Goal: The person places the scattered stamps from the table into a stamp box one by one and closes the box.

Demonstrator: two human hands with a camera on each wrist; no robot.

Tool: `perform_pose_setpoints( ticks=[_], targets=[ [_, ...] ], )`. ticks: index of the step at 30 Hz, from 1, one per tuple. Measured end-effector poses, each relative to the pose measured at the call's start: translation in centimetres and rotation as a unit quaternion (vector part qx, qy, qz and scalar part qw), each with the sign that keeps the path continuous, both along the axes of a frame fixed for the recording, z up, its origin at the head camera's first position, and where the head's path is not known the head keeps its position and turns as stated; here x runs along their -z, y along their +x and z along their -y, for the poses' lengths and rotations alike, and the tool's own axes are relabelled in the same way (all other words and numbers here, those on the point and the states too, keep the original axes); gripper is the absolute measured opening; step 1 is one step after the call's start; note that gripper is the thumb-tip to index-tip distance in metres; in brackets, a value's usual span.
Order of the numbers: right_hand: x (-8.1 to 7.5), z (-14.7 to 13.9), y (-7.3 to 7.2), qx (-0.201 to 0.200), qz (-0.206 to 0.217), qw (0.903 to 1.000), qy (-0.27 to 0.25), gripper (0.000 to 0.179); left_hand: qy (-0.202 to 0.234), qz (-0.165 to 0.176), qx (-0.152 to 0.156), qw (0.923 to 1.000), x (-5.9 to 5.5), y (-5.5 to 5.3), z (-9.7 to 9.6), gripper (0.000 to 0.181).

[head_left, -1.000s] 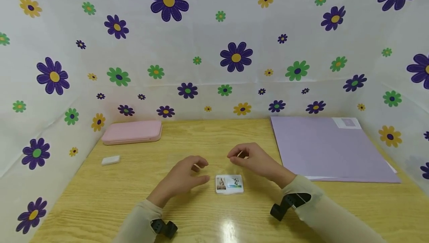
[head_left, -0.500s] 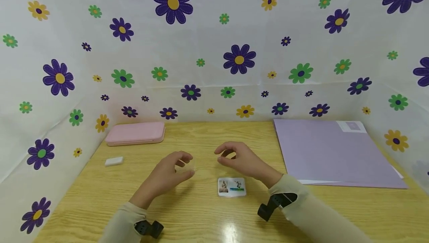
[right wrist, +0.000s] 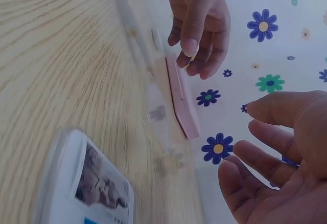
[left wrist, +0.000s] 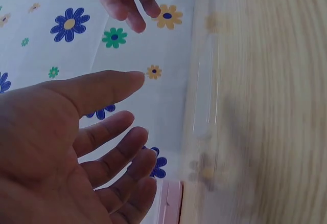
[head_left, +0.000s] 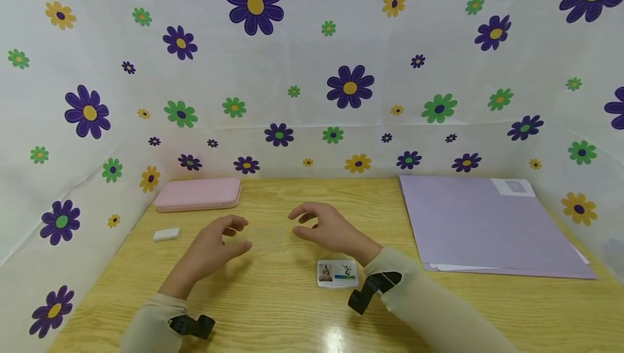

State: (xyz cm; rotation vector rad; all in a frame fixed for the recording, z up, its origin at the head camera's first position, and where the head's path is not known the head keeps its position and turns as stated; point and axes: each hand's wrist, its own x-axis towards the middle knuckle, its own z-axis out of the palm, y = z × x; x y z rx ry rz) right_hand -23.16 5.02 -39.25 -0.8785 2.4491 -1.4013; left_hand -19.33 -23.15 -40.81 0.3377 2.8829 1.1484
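Observation:
A clear, see-through flat piece, perhaps a plastic lid, lies on the wooden table between the two hands. Beside its left end hovers my left hand, fingers loosely bent, thumb apart, holding nothing. On the other side, my right hand is held above the table with fingers softly curved and nothing between them. Below the right hand sits a small white card case with a statue picture and a panda-like print. In the left wrist view the clear piece shows as a glossy strip, apart from the fingers.
A pink case lies at the back left, with a small white block in front of it. Lilac folders with white sheets underneath cover the right side. A flower-print cloth walls the table at the back and sides.
Both hands have moved left, away from the card case. The clear piece now shows more plainly between them. The card case stays on the table.

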Motion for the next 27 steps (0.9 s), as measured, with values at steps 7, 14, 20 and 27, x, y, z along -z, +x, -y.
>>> perform_pose_setpoints(
  ticks=[7, 14, 20, 27],
  targets=[
    [0.2, 1.6, -0.9, -0.013, 0.001, 0.9999, 0.010, 0.028, -0.005, 0.003, 0.007, 1.0000, 0.4, -0.4, 1.2, 0.055],
    [0.9, 2.7, -1.5, -0.011, 0.022, 0.9988, 0.043, 0.037, -0.020, 0.032, 0.032, 0.9988, 0.6, -1.9, 1.3, 0.062],
    [1.6, 3.6, -1.9, -0.004, 0.042, 0.9973, 0.060, 0.047, -0.012, 0.075, 0.038, 0.9964, 0.7, -2.9, 1.2, 0.066],
    [2.4, 4.4, -2.0, 0.000, 0.047, 0.9963, 0.072, 0.054, -0.012, 0.101, 0.045, 0.9938, 1.3, -3.7, 1.1, 0.070]
  ],
)
